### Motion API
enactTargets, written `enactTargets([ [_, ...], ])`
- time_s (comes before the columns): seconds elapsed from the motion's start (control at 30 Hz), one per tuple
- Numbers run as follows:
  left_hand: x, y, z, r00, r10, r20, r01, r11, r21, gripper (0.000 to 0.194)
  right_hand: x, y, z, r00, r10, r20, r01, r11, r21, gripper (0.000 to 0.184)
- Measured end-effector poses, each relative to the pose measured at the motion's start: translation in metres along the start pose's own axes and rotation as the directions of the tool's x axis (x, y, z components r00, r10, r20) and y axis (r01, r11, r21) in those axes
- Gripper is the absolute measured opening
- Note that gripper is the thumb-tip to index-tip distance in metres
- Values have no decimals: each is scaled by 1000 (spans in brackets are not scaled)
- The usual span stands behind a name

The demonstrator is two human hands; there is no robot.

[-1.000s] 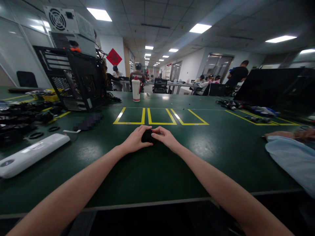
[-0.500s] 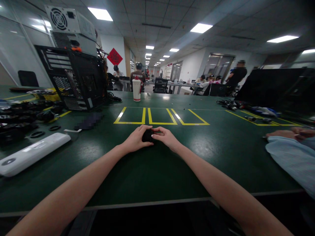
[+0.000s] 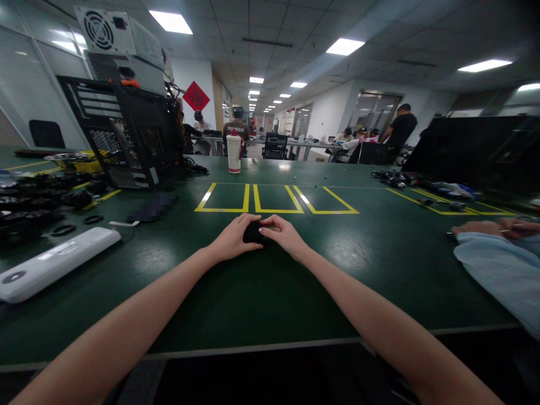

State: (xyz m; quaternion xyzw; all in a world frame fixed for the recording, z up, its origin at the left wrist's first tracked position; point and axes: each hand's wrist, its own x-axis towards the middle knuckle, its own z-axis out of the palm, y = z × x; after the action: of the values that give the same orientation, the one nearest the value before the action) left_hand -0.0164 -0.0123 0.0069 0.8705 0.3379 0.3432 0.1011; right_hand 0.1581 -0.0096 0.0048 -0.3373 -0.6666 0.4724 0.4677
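Object (image 3: 252,232), small & black, is btwn L grip (image 3: 232,239) & R grip (image 3: 287,236), on or just above the green surface (image 3: 261,298); can't tell which. L grip is wrapped round its L side, thumb nearer the person, fingers beyond. R grip pinches its R edge w/ thumb & fingertips. Most of the shape is hidden by the hands, so exact type unclear.

Just past the hands, yellow tape (image 3: 223,211) marks 3 outlines in a row. Beyond, a white cup (image 3: 234,154) w/ red top stands upright. Far L: open black PC case (image 3: 126,135) w/ PSU (image 3: 99,31) stacked above, plus black parts (image 3: 25,197) in a heap. Nearer on L: long white device (image 3: 59,264), w/ 2 black rings nearby, the front ring (image 3: 63,230) & rear ring (image 3: 93,219). Far R: another person's hand (image 3: 481,228) & lt-blue sleeve (image 3: 498,270) at the surface; big dark panel (image 3: 476,146) behind. Bkgd: office chair (image 3: 275,146), red diamond sign (image 3: 196,95), standing person (image 3: 403,126) in black.
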Motion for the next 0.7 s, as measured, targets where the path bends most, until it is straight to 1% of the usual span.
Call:
enactTargets([
  [0.1,0,1,-1,1000,-10,4,10,1000,-10,61,-1,-3,0,997,71,-15,-71,997,-11,30],
  [0.2,0,1,-1,1000,-14,6,14,1000,-13,61,-1,-3,-2,993,115,14,-115,993,-16,28],
  [0.27,-1,1,-2,1000,-16,10,16,1000,-9,60,-1,-2,-4,994,106,42,-106,994,-2,29],
  [0.37,-1,2,-2,1000,-19,22,19,1000,4,60,-2,1,-5,997,51,66,-51,999,6,32],
  [0.43,-1,3,-2,1000,-19,23,19,1000,9,61,-2,2,-6,997,19,77,-18,1000,-13,30],
  [0.57,0,4,-3,1000,-13,21,13,1000,1,61,-2,4,-5,999,3,43,-1,999,-46,24],
  [0.7,0,2,-2,1000,-5,12,5,1000,1,61,-2,3,-2,1000,0,21,0,1000,-20,22],
])
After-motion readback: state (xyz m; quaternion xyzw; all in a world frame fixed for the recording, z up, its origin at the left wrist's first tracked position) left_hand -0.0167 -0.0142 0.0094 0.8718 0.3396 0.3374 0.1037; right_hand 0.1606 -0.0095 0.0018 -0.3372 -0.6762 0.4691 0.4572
